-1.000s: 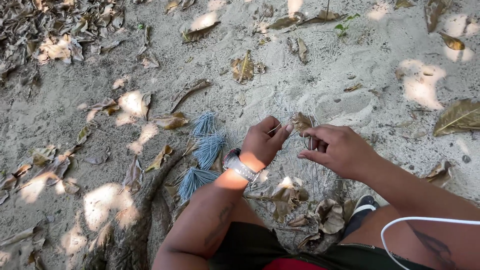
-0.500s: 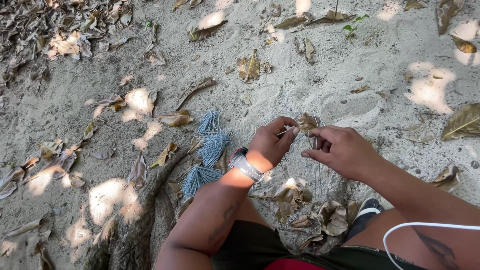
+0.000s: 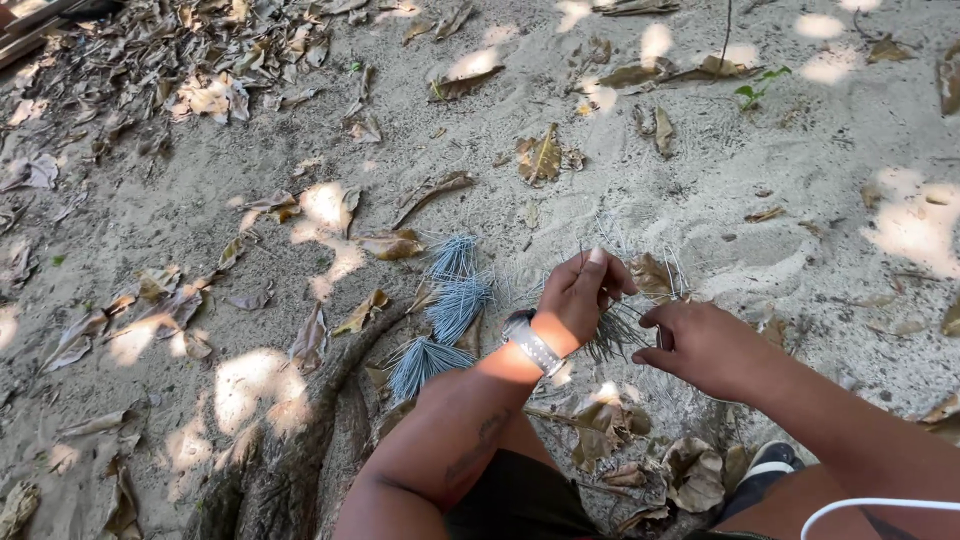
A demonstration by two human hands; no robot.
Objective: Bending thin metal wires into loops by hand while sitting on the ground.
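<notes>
So the person is crouched over sandy ground (image 3: 800, 170) littered with dry leaves (image 3: 540, 158), working a loose bunch of thin grey-blue strands (image 3: 615, 335) between both hands. The left hand (image 3: 580, 295), with a pale wristband (image 3: 532, 346) on the wrist, is curled around the upper part of the bunch, fingers closed on it. The right hand (image 3: 700, 345) looks pinched shut on the lower end of the same strands, thumb against fingertips, though the exact contact is hard to make out.

The bunch sits just above the sand in the lower middle of the view, right in front of the person's knees. A few stray strands (image 3: 625, 240) fan out on the sand just beyond the hands.

To the left of the left forearm there are three finished-looking tufts (image 3: 455, 300) of the same stuff, lying in a rough line near a tree root (image 3: 300, 430) that runs toward the bottom edge.

Handling-wise, this material looks super light and springy, like stiff needles or fine fibre. Individually they'd probably bend or snap easily, and a loose handful likely wants to splay and slip apart. Best bet seems to be pinching it tight near one end or the middle so the strands stay aligned, rather than grabbing the tips. A soft grip probably lets them scatter into the sand.
</notes>
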